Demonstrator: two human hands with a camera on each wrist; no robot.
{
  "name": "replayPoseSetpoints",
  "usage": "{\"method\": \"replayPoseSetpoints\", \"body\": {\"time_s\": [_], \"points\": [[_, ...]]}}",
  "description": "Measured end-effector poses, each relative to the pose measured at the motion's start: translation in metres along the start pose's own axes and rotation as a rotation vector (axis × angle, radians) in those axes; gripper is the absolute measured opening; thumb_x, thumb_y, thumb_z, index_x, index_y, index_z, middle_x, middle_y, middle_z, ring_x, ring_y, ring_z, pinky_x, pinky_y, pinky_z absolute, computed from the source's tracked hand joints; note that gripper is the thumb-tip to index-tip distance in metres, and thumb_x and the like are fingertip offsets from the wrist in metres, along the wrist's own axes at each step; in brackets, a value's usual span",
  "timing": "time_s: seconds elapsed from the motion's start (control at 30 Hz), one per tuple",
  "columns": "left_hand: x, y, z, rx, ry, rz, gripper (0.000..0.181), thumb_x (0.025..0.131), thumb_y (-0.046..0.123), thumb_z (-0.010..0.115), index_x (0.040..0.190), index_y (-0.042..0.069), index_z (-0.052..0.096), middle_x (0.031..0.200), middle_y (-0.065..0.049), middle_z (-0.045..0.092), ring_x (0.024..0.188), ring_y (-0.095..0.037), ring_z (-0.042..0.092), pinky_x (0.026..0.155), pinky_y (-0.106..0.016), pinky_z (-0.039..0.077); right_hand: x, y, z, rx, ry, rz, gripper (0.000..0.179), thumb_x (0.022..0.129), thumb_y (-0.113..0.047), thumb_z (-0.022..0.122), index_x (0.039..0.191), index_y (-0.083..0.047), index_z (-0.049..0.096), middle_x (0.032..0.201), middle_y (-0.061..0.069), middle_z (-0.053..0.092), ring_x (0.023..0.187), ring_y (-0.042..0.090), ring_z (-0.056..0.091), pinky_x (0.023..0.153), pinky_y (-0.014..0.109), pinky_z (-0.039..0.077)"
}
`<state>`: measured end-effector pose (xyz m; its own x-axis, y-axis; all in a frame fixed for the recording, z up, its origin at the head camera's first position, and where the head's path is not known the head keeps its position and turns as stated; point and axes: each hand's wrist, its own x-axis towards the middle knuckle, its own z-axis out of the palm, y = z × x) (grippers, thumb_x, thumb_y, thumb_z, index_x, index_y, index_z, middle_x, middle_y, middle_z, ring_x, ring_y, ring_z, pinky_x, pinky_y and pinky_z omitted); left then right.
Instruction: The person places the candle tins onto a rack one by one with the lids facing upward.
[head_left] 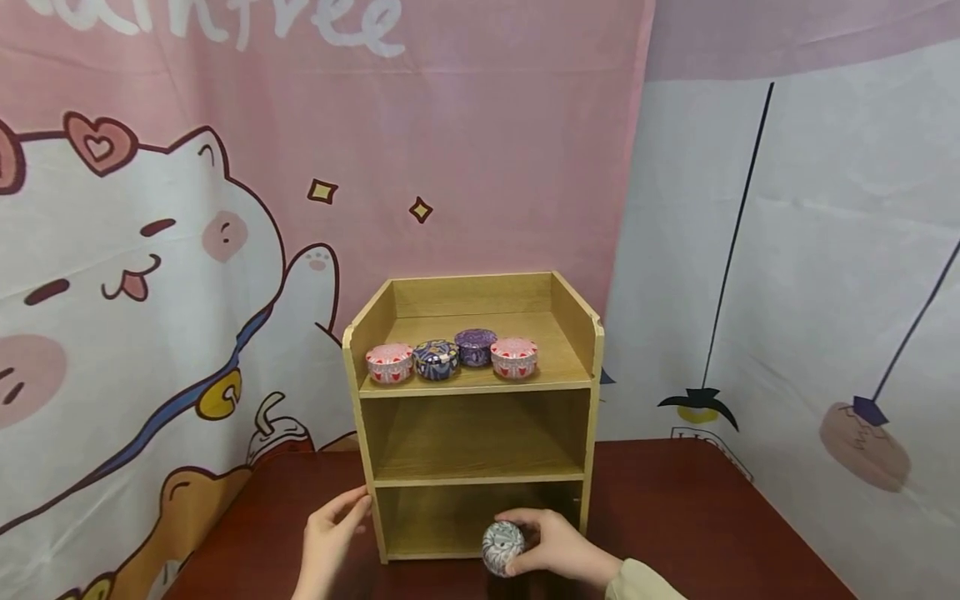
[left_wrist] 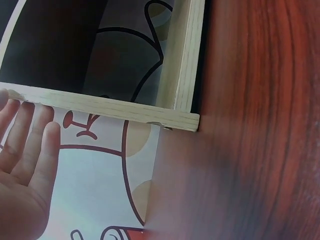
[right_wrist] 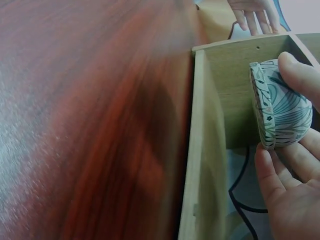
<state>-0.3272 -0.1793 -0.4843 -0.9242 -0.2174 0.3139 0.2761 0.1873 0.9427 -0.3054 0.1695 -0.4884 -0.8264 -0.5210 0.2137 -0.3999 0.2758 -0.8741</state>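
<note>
My right hand (head_left: 551, 546) grips a small round tin (head_left: 502, 546) with a grey-white leaf pattern, thumb on one side and fingers on the other. It is held at the front of the bottom compartment of a wooden shelf (head_left: 480, 481). In the right wrist view the tin (right_wrist: 285, 107) is tilted, its rim facing left. The left hand (head_left: 330, 533) touches the shelf's left side panel near the front edge. Its fingers (left_wrist: 42, 145) look nearly straight against that panel in the left wrist view; the thumb is mostly cut off there.
On the shelf's top board stand two pink tins with red hearts (head_left: 390, 364) (head_left: 514, 358), a blue patterned tin (head_left: 437, 360) and a purple tin (head_left: 476, 347). The shelf stands on a dark red wooden table (head_left: 675, 508). A printed cloth (head_left: 487, 150) hangs behind.
</note>
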Motion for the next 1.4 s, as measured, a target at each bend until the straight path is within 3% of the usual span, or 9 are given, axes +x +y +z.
{"method": "replayPoseSetpoints", "body": {"time_s": [0.43,0.67,0.9,1.1,1.4], "points": [[0.0,0.005,0.002,0.008,0.006,-0.008,0.031,0.088,0.02,0.074,0.11,-0.001,0.07,0.095,-0.011,0.072,0.078,-0.012,0.067,0.065,-0.03,0.057,0.0,-0.011,-0.008,-0.015,0.004,0.006,0.058,0.075,-0.017,0.084,0.127,-0.007,0.061,0.115,0.003,0.064,0.091,0.011,0.063,0.073,0.026,0.054],[0.003,0.006,0.009,0.018,0.036,-0.018,0.038,0.089,0.026,0.073,0.117,0.001,0.068,0.101,-0.013,0.071,0.077,-0.019,0.068,0.067,-0.03,0.056,0.001,-0.018,-0.013,-0.023,0.016,-0.01,0.062,0.076,-0.018,0.084,0.129,0.001,0.059,0.114,0.005,0.065,0.092,0.011,0.063,0.074,0.026,0.054],[0.002,0.01,0.013,-0.003,0.029,-0.042,0.048,0.089,0.031,0.072,0.125,0.0,0.063,0.108,-0.015,0.069,0.083,-0.012,0.067,0.07,-0.026,0.055,-0.002,-0.029,-0.017,-0.006,0.018,-0.039,0.057,0.076,-0.015,0.083,0.128,-0.008,0.061,0.113,0.007,0.064,0.09,0.012,0.064,0.073,0.026,0.054],[0.005,0.012,0.014,-0.029,0.036,-0.042,0.046,0.088,0.029,0.073,0.122,0.0,0.065,0.107,-0.013,0.07,0.084,-0.005,0.064,0.069,-0.029,0.056,-0.001,-0.038,-0.022,-0.013,0.035,-0.066,0.059,0.075,-0.016,0.085,0.128,-0.005,0.061,0.111,0.008,0.065,0.087,0.012,0.065,0.072,0.027,0.055],[0.005,0.008,0.015,-0.022,0.063,-0.008,0.04,0.088,0.027,0.073,0.115,-0.002,0.068,0.104,-0.014,0.07,0.079,-0.005,0.064,0.066,-0.028,0.056,-0.002,-0.058,-0.028,-0.057,0.067,-0.092,0.058,0.075,-0.02,0.085,0.126,-0.006,0.063,0.116,0.01,0.065,0.084,0.014,0.064,0.07,0.029,0.055]]}}
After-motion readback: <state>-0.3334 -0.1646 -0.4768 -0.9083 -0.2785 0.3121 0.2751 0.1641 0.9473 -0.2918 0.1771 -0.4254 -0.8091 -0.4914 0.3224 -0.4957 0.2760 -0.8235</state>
